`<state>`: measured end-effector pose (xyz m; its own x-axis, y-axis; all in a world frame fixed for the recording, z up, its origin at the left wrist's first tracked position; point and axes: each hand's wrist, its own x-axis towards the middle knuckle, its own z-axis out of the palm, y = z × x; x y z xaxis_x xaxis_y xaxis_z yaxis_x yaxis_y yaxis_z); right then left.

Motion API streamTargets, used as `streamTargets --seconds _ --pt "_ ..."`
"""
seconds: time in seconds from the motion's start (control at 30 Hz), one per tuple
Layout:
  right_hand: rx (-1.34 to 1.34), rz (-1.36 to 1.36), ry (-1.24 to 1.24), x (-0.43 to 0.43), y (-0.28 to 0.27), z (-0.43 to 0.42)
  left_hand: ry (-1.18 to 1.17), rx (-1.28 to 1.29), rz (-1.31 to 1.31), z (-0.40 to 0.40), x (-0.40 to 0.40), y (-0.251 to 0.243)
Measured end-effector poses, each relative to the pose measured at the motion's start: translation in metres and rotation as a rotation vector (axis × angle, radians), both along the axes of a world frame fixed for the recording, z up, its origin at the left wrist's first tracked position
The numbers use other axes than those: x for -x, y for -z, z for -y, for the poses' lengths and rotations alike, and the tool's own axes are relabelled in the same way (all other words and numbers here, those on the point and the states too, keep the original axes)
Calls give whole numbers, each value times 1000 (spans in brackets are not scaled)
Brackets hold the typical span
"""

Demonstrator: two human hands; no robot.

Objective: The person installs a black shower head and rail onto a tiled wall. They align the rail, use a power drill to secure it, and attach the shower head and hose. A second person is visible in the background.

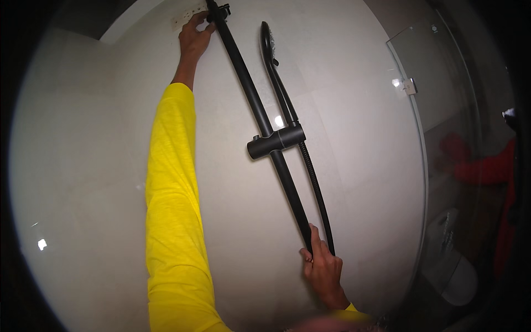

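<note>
A black shower rail (244, 79) runs slantwise in front of a pale wall. Up at its top end, my left hand (195, 39) has its thumb and fingers around the black bracket (216, 15), partly hidden by the fingers. My right hand (324, 269) grips the lower part of the rail and covers its end. Midway along the rail sits a black slider holder (276, 142), with a black hand shower (269, 54) standing in it. From the holder a black shower hose (315, 182) hangs down and passes behind my right hand.
Behind my left hand, a small perforated plate (186, 16) is on the wall. To the right stands a glass panel (439, 83) with a metal clip (410, 86). Through or in the glass appear a white toilet (458, 278) and a person's red sleeve (483, 169).
</note>
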<state>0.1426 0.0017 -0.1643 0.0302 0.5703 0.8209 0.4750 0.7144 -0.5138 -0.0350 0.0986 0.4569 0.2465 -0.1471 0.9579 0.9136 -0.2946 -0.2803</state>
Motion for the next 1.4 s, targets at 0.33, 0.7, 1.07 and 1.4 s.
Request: streamTargets --seconds 0.33,0.7,1.07,1.4 --pt "-51 -73 -31 3 -1 -2 -101 -56 -63 -18 8 -18" --pt "-94 -51 -30 4 -2 -3 34 -144 -290 -32 15 -41" --pt "-84 -50 -49 5 -4 0 169 -190 -233 -9 -7 -7" --pt "98 -9 -87 2 -16 8 79 -352 -258 -30 2 -19"
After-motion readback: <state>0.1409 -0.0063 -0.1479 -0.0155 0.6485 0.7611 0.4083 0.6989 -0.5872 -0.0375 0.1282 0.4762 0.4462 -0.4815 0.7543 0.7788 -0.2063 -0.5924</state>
